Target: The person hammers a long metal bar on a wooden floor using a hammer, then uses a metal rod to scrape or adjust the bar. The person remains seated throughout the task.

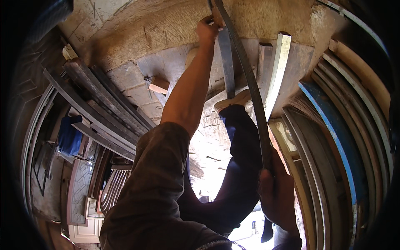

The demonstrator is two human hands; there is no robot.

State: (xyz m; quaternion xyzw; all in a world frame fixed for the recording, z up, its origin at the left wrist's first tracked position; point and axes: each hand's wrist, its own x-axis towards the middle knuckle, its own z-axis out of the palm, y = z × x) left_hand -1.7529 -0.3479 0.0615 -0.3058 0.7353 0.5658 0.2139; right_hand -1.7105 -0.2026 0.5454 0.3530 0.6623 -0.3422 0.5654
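My right hand (277, 193), partly in shadow, is wrapped round the near part of a long, dark wooden strip (250, 79). The strip runs away from me, bending in the fisheye picture, to the far top edge. Up there my left hand (207, 32), its arm stretched out, is closed at the edge of a brown piece of wood (217, 17) lying against the strip. Whether that piece is a face of the same strip, I cannot tell. Just beyond my shoe (234, 101), a dark grey upright bar (226, 62) stands below the left hand.
Dark beams (98, 93) lean at the left, near a blue cloth (69, 135) and a white panel door (85, 231). A pale timber (278, 71) leans on the far wall. Stacked boards, one blue (333, 133), line the right. A small wood block (159, 85) sits left of my arm.
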